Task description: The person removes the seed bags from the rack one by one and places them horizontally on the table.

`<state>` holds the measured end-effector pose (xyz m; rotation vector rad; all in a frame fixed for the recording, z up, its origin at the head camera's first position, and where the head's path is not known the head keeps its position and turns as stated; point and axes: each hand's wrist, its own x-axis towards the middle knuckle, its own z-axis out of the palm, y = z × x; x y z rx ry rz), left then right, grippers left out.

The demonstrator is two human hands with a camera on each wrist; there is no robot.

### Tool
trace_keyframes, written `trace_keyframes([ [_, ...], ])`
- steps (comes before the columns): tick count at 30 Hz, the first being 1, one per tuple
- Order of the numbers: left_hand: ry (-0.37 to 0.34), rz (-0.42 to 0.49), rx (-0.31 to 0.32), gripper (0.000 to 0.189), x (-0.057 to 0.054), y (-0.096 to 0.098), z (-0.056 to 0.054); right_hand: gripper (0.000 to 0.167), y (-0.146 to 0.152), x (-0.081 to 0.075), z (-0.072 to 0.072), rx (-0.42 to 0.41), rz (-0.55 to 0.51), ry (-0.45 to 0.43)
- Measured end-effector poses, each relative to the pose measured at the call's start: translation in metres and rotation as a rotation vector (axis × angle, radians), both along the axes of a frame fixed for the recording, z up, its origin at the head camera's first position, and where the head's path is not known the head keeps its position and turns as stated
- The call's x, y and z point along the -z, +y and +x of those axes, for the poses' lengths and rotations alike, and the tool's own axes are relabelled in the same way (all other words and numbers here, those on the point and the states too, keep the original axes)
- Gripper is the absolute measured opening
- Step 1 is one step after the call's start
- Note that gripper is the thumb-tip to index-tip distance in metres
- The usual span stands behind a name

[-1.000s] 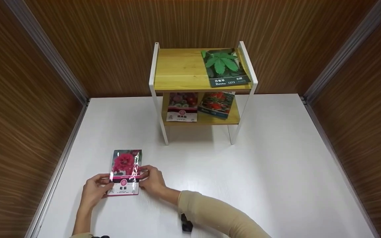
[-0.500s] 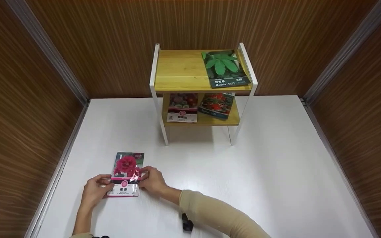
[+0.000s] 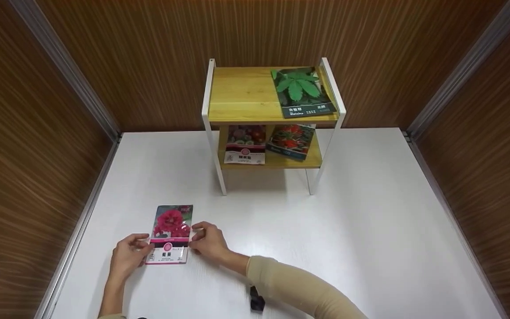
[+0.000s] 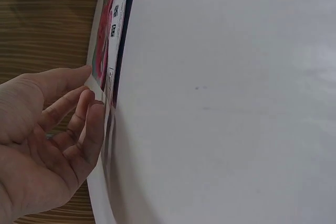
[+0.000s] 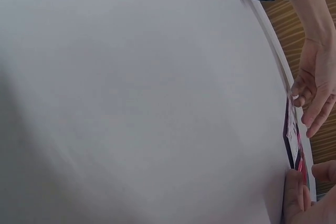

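Note:
A seed packet (image 3: 169, 250) with a pink double flower on a white-and-black label lies face up on the white table, left of the middle in the head view. My left hand (image 3: 129, 257) is at its left edge, thumb tip at the border. In the left wrist view a gap shows between the thumb and loosely bent fingers of this hand (image 4: 58, 135). Beside the packet's right edge is my right hand (image 3: 210, 241), its fingers slightly apart from it. The right wrist view shows the right hand's thumb (image 5: 324, 171) lifted away from its fingers.
A two-tier wooden shelf (image 3: 241, 95) with white side frames stands at the back. A green-leaf packet (image 3: 301, 91) lies on top; a pink-labelled packet (image 3: 245, 153) and a red-flower packet (image 3: 290, 141) are below. A black object (image 3: 256, 300) shows beside the right sleeve. Wood-grain walls enclose the table.
The packet's far end has shifted slightly right and down in the view, and its glare has faded. My right hand has moved off the packet's edge to the right. The left hand stays almost still.

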<state>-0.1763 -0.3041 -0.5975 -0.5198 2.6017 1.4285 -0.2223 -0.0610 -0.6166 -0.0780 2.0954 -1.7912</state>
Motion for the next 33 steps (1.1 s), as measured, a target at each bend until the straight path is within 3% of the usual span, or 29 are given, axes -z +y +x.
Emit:
trace_keyframes([
  [12,0.059,-0.049,0.008,0.039,-0.017,0.022,-0.003,0.039,0.020,-0.002,-0.006,0.016,-0.032,0.011],
  [19,0.093,-0.035,0.019,0.038,-0.029,0.037,-0.005,0.040,0.035,-0.009,-0.009,0.015,-0.038,0.022],
  [29,0.195,-0.014,0.029,0.029,-0.045,0.061,-0.012,0.041,0.053,-0.021,-0.010,-0.022,-0.031,0.105],
  [33,0.230,0.059,0.013,0.027,-0.050,0.074,-0.017,0.039,0.062,-0.025,-0.010,-0.027,-0.044,0.156],
])
